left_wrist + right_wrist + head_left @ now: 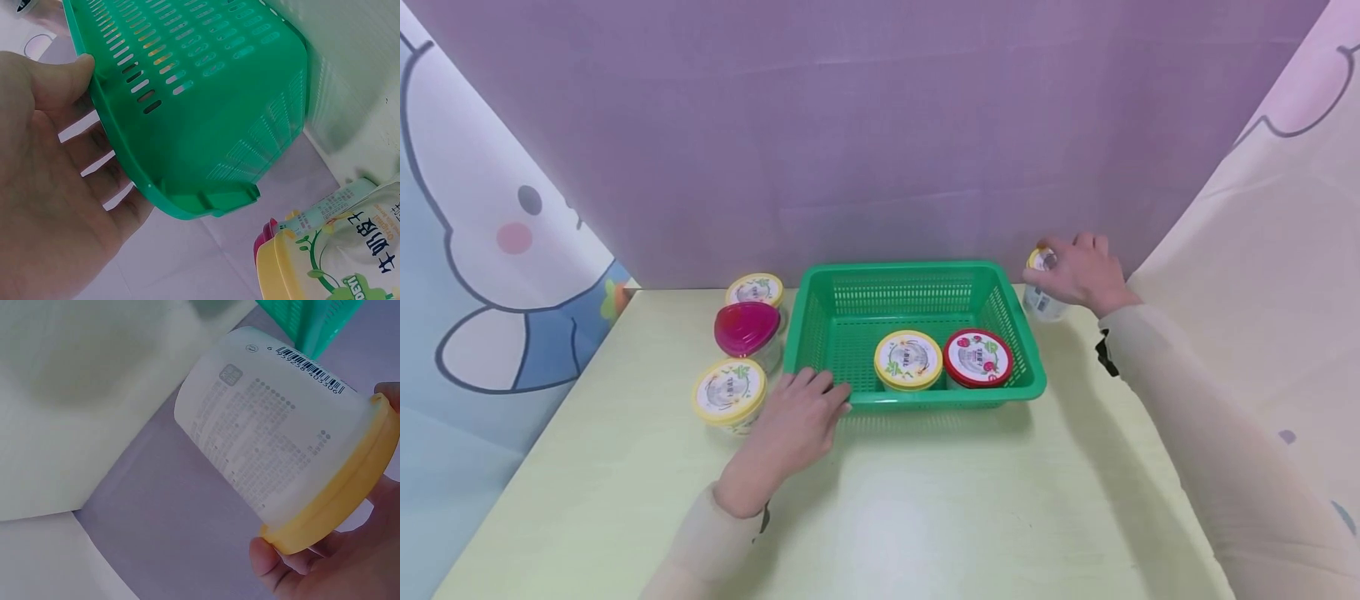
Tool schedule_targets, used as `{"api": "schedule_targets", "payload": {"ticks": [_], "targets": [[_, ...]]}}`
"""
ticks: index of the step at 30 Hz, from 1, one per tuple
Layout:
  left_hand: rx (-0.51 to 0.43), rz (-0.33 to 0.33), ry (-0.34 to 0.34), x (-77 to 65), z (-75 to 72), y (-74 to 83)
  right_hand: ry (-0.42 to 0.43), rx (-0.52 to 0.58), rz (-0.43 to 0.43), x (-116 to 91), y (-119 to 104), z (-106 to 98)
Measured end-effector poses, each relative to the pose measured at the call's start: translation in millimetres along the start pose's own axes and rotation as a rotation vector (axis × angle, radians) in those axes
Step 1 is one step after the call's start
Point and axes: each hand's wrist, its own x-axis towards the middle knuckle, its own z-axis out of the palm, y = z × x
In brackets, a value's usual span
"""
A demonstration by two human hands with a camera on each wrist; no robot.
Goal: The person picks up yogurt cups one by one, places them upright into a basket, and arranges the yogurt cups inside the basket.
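Observation:
A green plastic basket [917,398] with slotted walls stands mid-table. My left hand [797,421] grips its front left corner by the rim; in the left wrist view the thumb lies on the near side of the rim and the fingers pass behind it. Beyond the basket's right side, my right hand [1086,275] holds a white tub [269,437] by its yellow lid [340,494], thumb and fingers on opposite edges. That tub appears upright in the head view. Inside the basket, a yellow-lidded tub [908,360] and a red-lidded tub [978,357] sit side by side at the front.
Left of the basket stand a yellow-lidded tub [756,288] at the back, a clear tub with a magenta lid [747,327], and another yellow-lidded tub [730,390] near my left hand. A purple cloth wall [880,150] rises behind the table [940,500].

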Motion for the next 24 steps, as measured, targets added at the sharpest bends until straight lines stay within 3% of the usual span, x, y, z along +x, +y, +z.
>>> {"api": "schedule_targets", "payload": {"ticks": [14, 24], "targets": [[0.000, 0.002, 0.015, -0.1, 2.1, -0.3, 0.021, -0.005, -0.022, 5.8, -18.1, -19.7], [0.005, -0.001, 0.010, 0.1, 1.2, 0.5, -0.018, 0.007, -0.042, 10.0, -38.4, -26.1]]}}
